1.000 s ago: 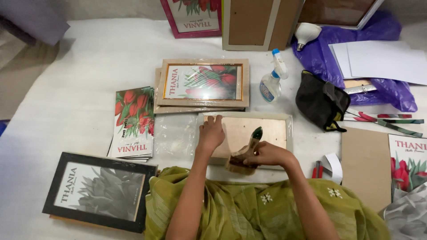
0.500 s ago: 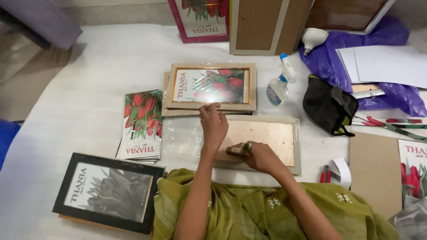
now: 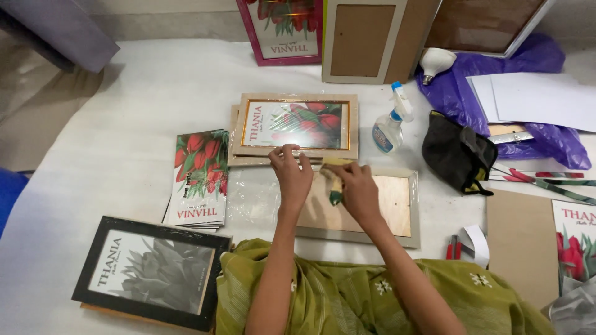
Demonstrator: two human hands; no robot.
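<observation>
A pale picture frame [image 3: 411, 239] lies face down in front of me, its brown backing board [image 3: 394, 205] showing. My left hand [image 3: 290, 172] presses flat on the frame's far left corner. My right hand [image 3: 359, 191] is closed on a small green-handled tool [image 3: 336, 196] with a yellowish head, held at the frame's far edge beside my left hand. The tool's tip is partly hidden by my fingers. My lap in green cloth [image 3: 347, 298] fills the near edge of the view.
A stack of pale frames with a red tulip picture [image 3: 295, 126] lies just beyond the hands. Tulip prints [image 3: 198, 180] and a black frame [image 3: 149, 272] lie left. A spray bottle [image 3: 390, 127], black pouch [image 3: 456, 155], purple bag [image 3: 496, 87] and brown board [image 3: 521, 248] sit right.
Both hands have moved from the near part of the face-down frame to its far edge. The tool went with my right hand, and the view shifted slightly.
</observation>
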